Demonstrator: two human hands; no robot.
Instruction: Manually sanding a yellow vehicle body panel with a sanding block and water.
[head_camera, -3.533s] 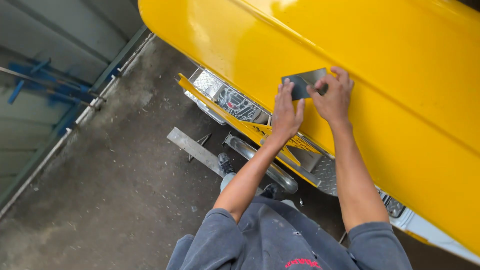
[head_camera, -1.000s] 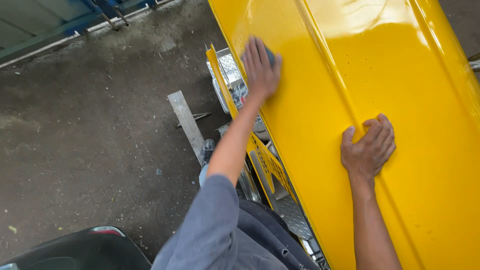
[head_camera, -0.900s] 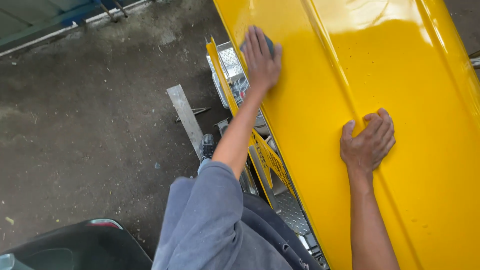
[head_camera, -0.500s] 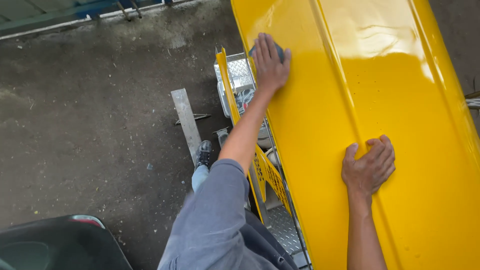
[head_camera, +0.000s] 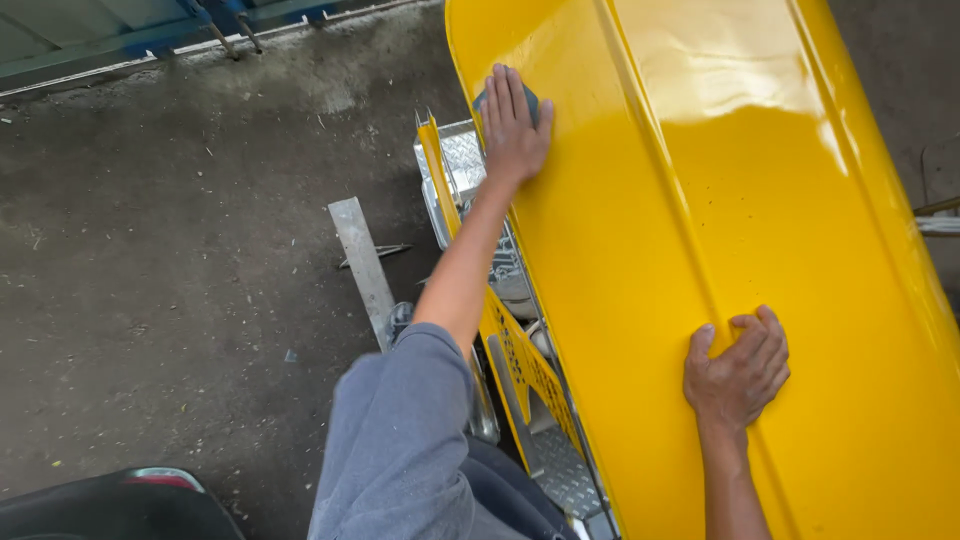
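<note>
Yellow glossy panel (head_camera: 700, 250) fills the view, shiny across its whole visible surface, so I cannot tell how much is worked. The left hand (head_camera: 515, 125) presses a small grey pad (head_camera: 528, 97) flat near its far edge; the right hand (head_camera: 740, 370) rests spread, holding nothing.

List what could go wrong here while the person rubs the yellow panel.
The left hand presses a small grey pad close to the yellow panel's edge; it could slip off onto the metal tread plate. The right hand braces on glossy paint and might slide. Grit under the pad may scratch the finish.
</note>
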